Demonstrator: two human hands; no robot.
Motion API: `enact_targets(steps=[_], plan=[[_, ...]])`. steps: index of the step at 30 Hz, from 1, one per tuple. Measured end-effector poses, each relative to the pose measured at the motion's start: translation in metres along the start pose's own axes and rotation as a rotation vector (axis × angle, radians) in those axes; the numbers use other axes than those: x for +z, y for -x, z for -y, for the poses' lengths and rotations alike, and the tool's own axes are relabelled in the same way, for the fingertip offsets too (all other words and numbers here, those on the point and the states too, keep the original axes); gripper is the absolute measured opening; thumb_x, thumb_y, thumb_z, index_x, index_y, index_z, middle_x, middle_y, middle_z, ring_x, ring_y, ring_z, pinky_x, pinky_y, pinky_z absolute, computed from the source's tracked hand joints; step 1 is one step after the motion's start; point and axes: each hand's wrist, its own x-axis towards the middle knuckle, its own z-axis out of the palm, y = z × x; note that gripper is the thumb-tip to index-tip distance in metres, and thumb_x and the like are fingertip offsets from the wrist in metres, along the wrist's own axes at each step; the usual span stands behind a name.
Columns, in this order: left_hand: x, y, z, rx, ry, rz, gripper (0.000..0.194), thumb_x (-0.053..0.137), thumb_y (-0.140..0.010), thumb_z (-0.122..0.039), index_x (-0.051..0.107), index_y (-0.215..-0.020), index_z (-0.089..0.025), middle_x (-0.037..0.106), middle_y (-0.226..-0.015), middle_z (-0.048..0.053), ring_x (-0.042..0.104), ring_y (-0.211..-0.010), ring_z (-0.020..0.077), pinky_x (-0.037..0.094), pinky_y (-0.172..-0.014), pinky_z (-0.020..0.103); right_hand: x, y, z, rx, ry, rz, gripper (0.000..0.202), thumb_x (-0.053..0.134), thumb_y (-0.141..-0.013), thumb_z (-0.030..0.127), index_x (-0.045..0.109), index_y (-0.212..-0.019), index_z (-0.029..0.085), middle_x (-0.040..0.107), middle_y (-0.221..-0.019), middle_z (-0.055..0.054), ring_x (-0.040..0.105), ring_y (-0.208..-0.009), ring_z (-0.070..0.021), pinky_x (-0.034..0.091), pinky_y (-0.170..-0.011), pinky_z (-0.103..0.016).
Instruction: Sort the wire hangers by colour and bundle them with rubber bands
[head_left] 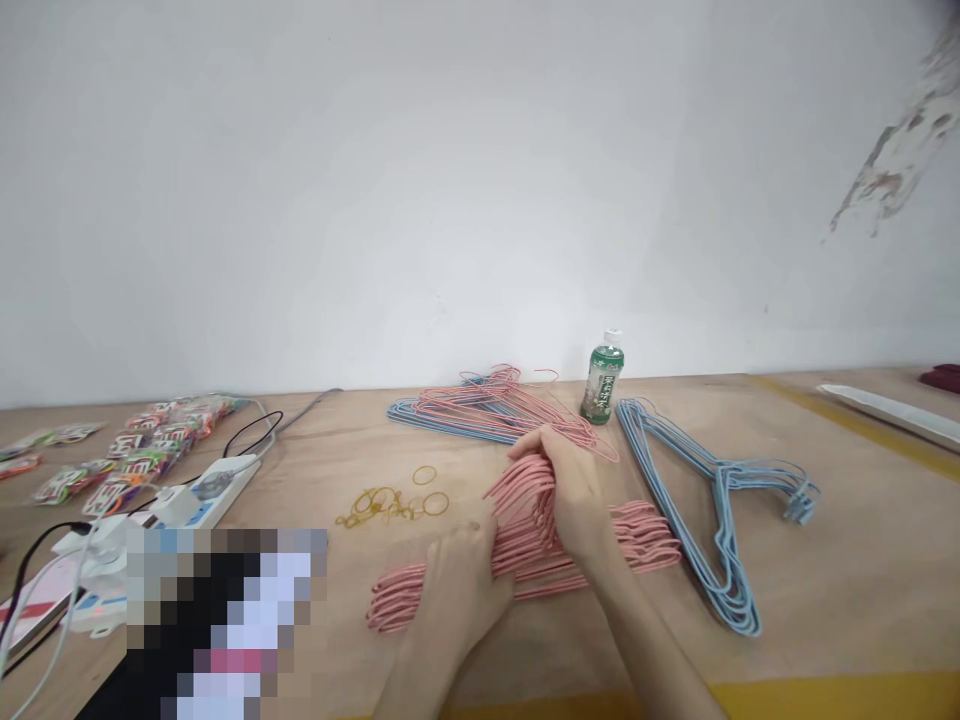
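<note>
A thick bundle of pink wire clothes hangers (401, 592) lies on the table in front of me, hooks bunched together at its middle. My left hand (466, 570) grips the bundle left of the hooks, its fingers partly hidden behind the wires. Curled round the hooks from the right, my right hand (571, 490) holds them together. To the right rests a stack of blue hangers (720, 490), its hooks gathered at one end. Behind my hands, looser pink hangers (450, 408) lie across more blue ones (403, 410). Several yellow rubber bands (386, 503) are scattered left of the bundle.
A green-labelled bottle (602, 380) stands near the wall. At left are a power strip (232, 490) with plugs and cables, colourful packets (161, 445) and a pixelated patch (225, 625). A long white strip (892, 410) lies at the far right.
</note>
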Motion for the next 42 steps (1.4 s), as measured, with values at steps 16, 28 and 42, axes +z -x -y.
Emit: enact_targets(steps=[16, 28, 42], plan=[[-0.005, -0.012, 0.006, 0.064, -0.027, 0.035, 0.023, 0.046, -0.069, -0.017, 0.056, -0.089, -0.022, 0.069, -0.091, 0.007, 0.065, -0.086, 0.025, 0.041, -0.067, 0.031, -0.001, -0.008, -0.008, 0.126, -0.216, 0.016, 0.065, 0.017, -0.095, 0.061, 0.066, -0.088, 0.018, 0.069, -0.082, -0.007, 0.063, -0.08, -0.0191, 0.048, -0.072, -0.03], [-0.002, -0.014, 0.007, 0.04, -0.083, 0.048, 0.026, 0.047, -0.072, -0.021, 0.057, -0.096, -0.022, 0.071, -0.093, 0.007, 0.066, -0.088, 0.0259, 0.043, -0.07, 0.034, -0.033, 0.05, -0.039, -0.041, 0.53, 0.176, 0.036, 0.036, -0.096, 0.04, 0.05, -0.123, 0.02, 0.061, -0.116, -0.013, 0.055, -0.108, -0.0267, 0.039, -0.098, -0.047], [-0.001, -0.009, 0.006, 0.069, -0.075, 0.046, 0.028, 0.045, -0.07, -0.021, 0.059, -0.094, -0.022, 0.071, -0.092, 0.007, 0.066, -0.086, 0.0276, 0.044, -0.068, 0.036, -0.031, 0.02, -0.03, -0.058, 0.442, 0.355, 0.02, 0.051, -0.088, 0.03, 0.061, -0.075, 0.019, 0.064, -0.074, -0.001, 0.059, -0.073, -0.0177, 0.045, -0.074, -0.03]])
